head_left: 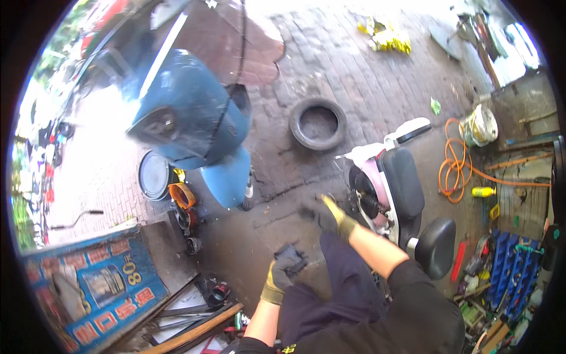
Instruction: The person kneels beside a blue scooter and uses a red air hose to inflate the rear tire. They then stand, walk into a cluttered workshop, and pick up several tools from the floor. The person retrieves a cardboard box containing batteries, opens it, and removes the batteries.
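My left hand, in a yellow work glove with dark grey coating, is low in front of my legs. Its fingers look curled around a dark, squarish piece, too blurred to name. Farther forward and to the right, my right hand wears a matching glove. Its fingers reach out, apart, beside the wheel of a pink and white scooter with a black seat; touching or not, I cannot tell. A dark smudge shows by these fingers. Ahead, a loose black tyre lies flat on the paving.
A blue scooter stands at the left, with a round lidded tub beside it. An orange hose coils near a stained bucket on the right. Blue racks with tools and a printed blue board flank me.
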A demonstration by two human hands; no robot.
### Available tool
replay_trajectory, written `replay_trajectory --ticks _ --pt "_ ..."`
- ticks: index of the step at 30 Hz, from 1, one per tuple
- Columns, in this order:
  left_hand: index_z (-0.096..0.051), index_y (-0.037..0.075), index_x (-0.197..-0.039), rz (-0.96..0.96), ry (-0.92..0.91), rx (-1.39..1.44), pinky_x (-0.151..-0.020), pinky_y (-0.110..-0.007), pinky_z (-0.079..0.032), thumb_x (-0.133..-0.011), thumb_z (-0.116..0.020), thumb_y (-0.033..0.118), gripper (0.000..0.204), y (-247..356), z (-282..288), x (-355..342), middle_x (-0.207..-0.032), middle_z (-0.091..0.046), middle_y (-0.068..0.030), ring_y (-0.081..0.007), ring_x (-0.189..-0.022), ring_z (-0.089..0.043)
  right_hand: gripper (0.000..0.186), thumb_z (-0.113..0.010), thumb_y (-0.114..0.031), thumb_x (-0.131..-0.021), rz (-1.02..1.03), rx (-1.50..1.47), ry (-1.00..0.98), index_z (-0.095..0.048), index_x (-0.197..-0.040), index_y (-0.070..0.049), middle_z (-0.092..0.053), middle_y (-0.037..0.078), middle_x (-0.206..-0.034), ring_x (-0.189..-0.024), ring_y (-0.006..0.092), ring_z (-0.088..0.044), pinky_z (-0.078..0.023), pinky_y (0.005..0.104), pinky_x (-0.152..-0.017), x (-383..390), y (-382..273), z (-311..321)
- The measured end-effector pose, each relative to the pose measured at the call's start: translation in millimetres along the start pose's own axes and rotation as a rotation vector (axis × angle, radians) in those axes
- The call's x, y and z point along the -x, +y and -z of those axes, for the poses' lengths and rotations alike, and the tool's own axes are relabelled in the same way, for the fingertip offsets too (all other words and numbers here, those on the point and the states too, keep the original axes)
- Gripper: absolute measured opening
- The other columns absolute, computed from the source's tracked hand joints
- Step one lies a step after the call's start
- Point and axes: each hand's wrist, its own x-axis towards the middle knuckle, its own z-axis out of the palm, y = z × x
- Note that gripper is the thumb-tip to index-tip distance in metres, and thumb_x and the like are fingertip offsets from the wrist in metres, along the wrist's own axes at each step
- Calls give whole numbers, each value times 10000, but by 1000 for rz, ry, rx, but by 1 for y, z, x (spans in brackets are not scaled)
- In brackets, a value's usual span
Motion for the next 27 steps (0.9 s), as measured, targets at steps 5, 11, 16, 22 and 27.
replay_trajectory --ticks 5,11,16,22,27 --pt "-422 20 -1513 44 61 68 -941 -455 -596 -901 -674 137 672 36 -11 -76 -1161 -699 -151 -311 -1060 -708 507 -609 -297 -1005 101 985 383 -525 -1433 -38 -643 193 -1359 -1336 391 -561 -441 466 -1127 -181 -45 128" --pt "-395 82 -1538 192 36 287 -952 -431 -575 -913 -680 156 691 24 18 -202 -1365 -598 -136 -323 -1238 -623 620 -591 -224 -956 -94 1957 316 -421 -1526 -51 -473 231 -1537 -1384 405 -499 -452 484 -1090 -313 -68 206" --pt "-396 87 -1564 281 215 281 -1045 -492 -550 -927 -671 126 695 24 66 -302 -1429 -589 -216 -404 -1320 -583 993 -816 -495 -809 -43 1980 449 -348 -1582 -84 -533 153 -1463 -1362 344 -516 -406 485 -1131 -423 -39 260" --pt "-348 103 -1589 235 58 274 -1026 -481 -546 -945 -660 150 717 46 87 -332 -1409 -596 -206 -388 -1265 -612 642 -781 -358 -855 -150 1960 522 -547 -1406 -124 -610 123 -1376 -1295 328 -578 -378 501 -1134 -486 2 289" --pt "-419 93 -1552 329 -171 315 -956 -467 -566 -928 -702 210 695 58 73 -331 -1330 -632 -173 -369 -1199 -634 644 -857 -441 -712 -280 1774 393 -701 -1237 -102 -724 171 -1238 -1183 334 -687 -510 492 -1004 -457 -81 223"
